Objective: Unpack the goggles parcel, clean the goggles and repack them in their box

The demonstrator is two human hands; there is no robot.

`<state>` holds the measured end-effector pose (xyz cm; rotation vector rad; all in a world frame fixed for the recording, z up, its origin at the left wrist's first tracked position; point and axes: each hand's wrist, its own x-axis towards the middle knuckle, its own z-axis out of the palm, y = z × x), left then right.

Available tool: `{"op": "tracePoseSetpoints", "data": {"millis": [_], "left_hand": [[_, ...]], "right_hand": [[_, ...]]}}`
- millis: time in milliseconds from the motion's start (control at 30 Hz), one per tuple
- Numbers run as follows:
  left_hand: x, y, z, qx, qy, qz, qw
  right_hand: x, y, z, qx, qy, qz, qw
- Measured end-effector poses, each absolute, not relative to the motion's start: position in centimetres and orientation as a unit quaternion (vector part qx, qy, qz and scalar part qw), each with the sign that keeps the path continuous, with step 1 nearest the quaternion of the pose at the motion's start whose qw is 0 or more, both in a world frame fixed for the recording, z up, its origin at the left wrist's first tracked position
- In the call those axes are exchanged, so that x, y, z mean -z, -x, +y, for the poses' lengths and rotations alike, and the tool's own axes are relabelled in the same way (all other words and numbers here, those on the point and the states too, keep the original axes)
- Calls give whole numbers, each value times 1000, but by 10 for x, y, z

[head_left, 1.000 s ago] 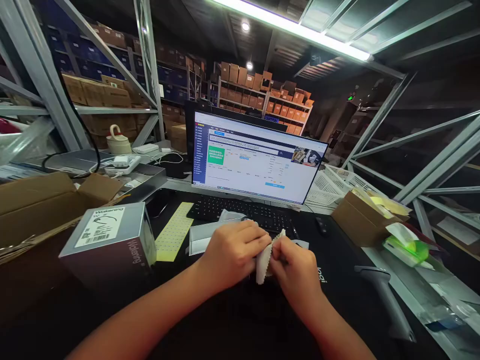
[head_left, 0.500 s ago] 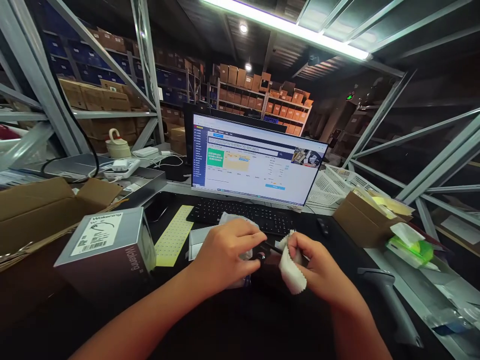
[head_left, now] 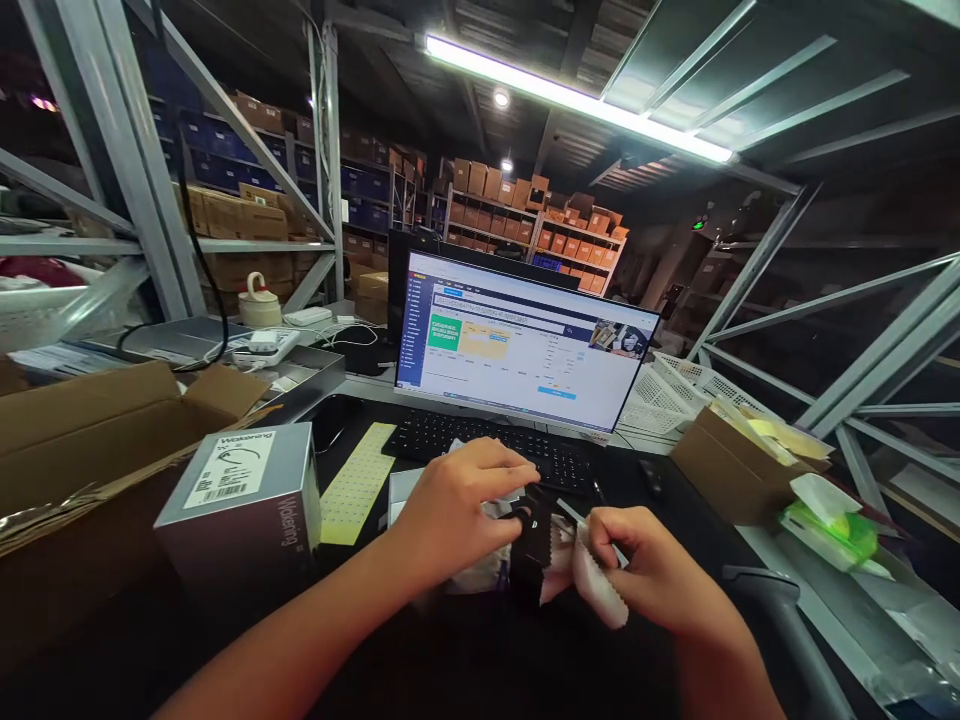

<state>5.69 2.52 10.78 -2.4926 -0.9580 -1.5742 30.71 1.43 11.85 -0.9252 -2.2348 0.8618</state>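
A dim warehouse: grey steel racking (head_left: 135,170) frames the dark worktop (head_left: 480,665) on both sides. A long tube light (head_left: 577,100) glows under the dark ceiling, with two round lamps (head_left: 501,98) behind it. Far shelves (head_left: 540,232) carry stacked cardboard boxes (head_left: 480,180) — blue bins (head_left: 358,182) line the left racks.

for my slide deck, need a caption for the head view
Left hand grips a small black item while right hand holds a white cloth.
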Motion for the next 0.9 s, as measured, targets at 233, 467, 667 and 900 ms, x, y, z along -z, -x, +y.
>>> {"op": "tracePoseSetpoints", "data": {"millis": [233, 467, 667, 900], "left_hand": [[-100, -68, 23, 430, 845, -263, 179], [-109, -58, 24, 419, 860, -224, 186], [-117, -47, 18, 427, 868, -238, 85], [-103, -66, 24, 417, 872, -197, 162]], "right_hand": [[-96, -280, 15, -170, 381, -844, 338], [-91, -263, 14, -160, 356, -825, 409], [-107, -287, 7, -279, 310, -846, 333], [-99, -264, 7, -186, 359, -825, 395]]}}
